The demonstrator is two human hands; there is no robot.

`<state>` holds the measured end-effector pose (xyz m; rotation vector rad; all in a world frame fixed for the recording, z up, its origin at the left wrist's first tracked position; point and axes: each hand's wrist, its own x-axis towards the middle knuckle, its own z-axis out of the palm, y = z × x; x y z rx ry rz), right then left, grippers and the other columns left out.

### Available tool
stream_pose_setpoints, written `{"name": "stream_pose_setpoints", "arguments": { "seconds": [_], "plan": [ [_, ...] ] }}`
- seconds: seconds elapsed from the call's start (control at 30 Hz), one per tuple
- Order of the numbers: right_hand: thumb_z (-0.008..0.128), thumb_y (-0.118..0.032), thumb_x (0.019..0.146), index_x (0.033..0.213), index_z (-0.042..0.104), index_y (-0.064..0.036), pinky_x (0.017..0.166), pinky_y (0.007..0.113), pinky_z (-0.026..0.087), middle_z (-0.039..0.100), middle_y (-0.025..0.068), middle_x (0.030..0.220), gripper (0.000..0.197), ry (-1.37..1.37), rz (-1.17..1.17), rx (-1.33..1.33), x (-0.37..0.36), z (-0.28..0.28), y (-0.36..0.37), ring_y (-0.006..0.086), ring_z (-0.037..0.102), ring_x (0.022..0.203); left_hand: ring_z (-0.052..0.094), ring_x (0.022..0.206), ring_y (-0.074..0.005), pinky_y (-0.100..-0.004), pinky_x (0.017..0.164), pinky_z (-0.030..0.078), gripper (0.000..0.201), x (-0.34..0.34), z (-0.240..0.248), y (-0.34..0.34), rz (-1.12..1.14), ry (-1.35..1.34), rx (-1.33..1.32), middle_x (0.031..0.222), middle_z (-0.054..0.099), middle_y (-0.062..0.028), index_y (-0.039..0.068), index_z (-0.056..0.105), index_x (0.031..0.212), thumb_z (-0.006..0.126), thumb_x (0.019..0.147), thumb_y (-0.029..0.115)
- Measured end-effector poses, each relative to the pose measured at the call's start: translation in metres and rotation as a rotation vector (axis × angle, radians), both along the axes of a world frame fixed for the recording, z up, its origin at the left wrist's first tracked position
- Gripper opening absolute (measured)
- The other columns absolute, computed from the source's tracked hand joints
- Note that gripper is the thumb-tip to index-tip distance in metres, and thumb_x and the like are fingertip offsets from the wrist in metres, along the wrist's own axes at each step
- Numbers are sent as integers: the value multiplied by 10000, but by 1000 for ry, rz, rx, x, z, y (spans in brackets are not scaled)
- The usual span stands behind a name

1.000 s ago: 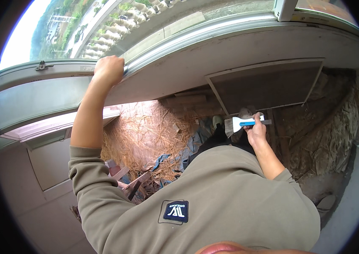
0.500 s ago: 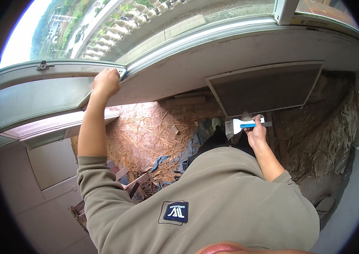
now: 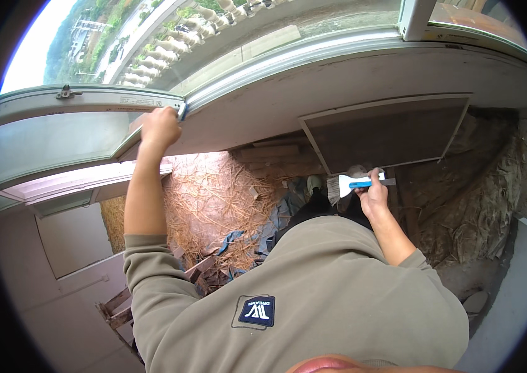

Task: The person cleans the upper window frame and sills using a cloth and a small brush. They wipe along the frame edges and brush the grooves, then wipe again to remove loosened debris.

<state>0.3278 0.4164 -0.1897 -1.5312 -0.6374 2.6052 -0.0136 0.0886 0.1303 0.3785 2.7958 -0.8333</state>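
Observation:
My left hand (image 3: 161,127) is closed at the lower right corner of the open window sash (image 3: 105,102). A small blue thing (image 3: 182,111) shows beside its fingers; most of it is hidden. Lower and to the right, my right hand (image 3: 373,194) is closed around a white brush (image 3: 352,185) whose grey bristles point left. Held together with the brush is a slim blue-handled tool (image 3: 360,184), with a flat greyish end sticking out to the right. Both sit in front of my body, apart from the window.
A window sill (image 3: 288,56) runs along the wall ahead, with a balustrade (image 3: 170,46) outside. A framed screen panel (image 3: 388,132) leans under it. Straw (image 3: 204,205) litters the floor, and crumpled sheeting (image 3: 462,193) lies at the right. A wooden ladder-like frame (image 3: 117,311) stands lower left.
My left hand has shifted slightly right and down at the sash corner. My right hand stays nearly in place with the brush and blue-handled tool.

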Motion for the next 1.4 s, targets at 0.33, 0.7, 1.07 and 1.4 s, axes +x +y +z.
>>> {"name": "stream_pose_setpoints", "arguments": {
  "seconds": [0.33,0.7,1.07,1.4],
  "plan": [
    [586,-450,1049,972,580,-126,627,335,473,589,29,841,333,11,-30,0,1,-7,0,153,542,698,699,1061,-316,-411,957,560,312,40,-40,138,10,-57,397,1100,735,-163,82,757,1124,632,838,106],
    [586,-446,1047,944,577,-136,616,339,468,572,32,832,327,35,-167,38,5,15,-4,174,550,704,678,837,-311,-416,743,545,284,43,-43,201,-412,41,765,908,694,-109,128,770,1168,603,941,89],
    [597,-456,1040,929,574,-136,615,341,471,574,28,793,340,20,-317,48,14,23,-15,172,562,665,699,866,-309,-380,781,551,314,-9,-29,259,-631,-222,817,1041,752,-115,155,796,1129,680,879,3],
    [590,-436,1048,917,572,-139,615,344,440,527,15,788,326,-2,-437,32,22,14,-14,154,483,681,710,917,-301,-408,770,565,330,-31,-30,296,-887,-272,867,992,754,-73,199,799,1101,625,872,37]
  ]
}}
